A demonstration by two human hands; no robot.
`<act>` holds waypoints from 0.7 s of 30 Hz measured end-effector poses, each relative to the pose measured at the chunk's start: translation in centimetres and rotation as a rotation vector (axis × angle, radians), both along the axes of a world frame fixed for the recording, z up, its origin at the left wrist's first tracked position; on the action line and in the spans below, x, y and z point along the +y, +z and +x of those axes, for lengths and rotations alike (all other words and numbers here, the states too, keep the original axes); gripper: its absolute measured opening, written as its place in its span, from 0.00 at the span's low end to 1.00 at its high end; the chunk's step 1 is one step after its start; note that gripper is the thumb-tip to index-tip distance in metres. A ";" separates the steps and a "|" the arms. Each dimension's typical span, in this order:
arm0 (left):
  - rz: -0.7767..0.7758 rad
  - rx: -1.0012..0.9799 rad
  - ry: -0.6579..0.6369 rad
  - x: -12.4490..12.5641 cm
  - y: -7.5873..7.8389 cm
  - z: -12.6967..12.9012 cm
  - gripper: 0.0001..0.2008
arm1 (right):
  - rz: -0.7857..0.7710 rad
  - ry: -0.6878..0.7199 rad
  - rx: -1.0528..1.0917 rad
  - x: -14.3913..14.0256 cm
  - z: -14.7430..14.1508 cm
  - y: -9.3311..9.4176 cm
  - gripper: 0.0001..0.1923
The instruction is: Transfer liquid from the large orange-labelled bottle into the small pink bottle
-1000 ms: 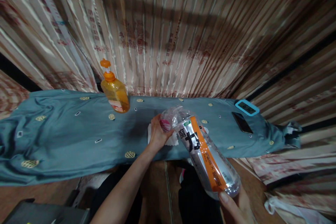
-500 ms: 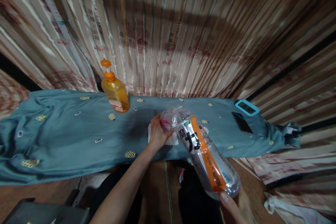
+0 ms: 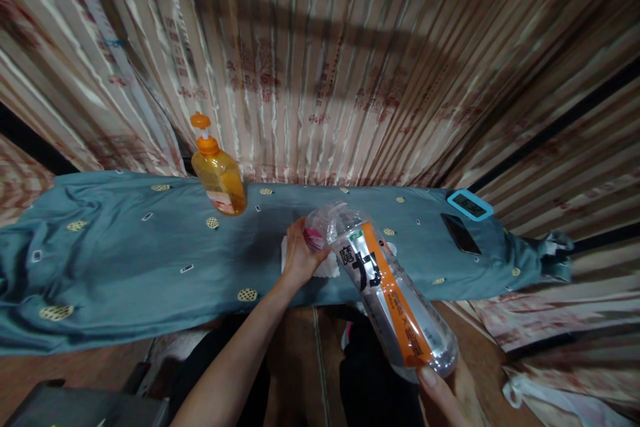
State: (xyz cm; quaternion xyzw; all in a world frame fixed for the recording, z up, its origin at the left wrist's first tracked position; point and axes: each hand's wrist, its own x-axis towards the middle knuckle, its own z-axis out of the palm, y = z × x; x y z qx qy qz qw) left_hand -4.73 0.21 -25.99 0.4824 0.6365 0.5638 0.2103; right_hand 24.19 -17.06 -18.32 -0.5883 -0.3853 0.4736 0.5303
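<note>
A clear plastic bottle (image 3: 385, 287) with an orange and white label is tilted, its neck pointing away from me over the table edge. My right hand (image 3: 450, 390) grips its base at the bottom of the view. My left hand (image 3: 300, 255) is closed around the bottle's neck end, where a pink cap (image 3: 314, 237) shows between the fingers. Under that hand a white tissue (image 3: 327, 267) lies on the teal cloth (image 3: 125, 260).
An orange pump bottle (image 3: 219, 177) stands at the back of the cloth-covered table. A black phone (image 3: 461, 233) and a blue-framed device (image 3: 470, 205) lie at the right end. Striped curtains (image 3: 320, 60) hang behind. A dark box corner (image 3: 75, 407) sits lower left.
</note>
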 end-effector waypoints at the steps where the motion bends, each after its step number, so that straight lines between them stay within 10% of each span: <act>1: -0.003 0.003 0.002 0.0 0.0 0.0 0.44 | -0.004 -0.006 0.001 0.0 -0.1 -0.1 0.39; 21: -0.017 0.006 -0.011 -0.2 0.4 -0.1 0.43 | 0.027 -0.036 0.109 0.5 -2.3 1.0 0.59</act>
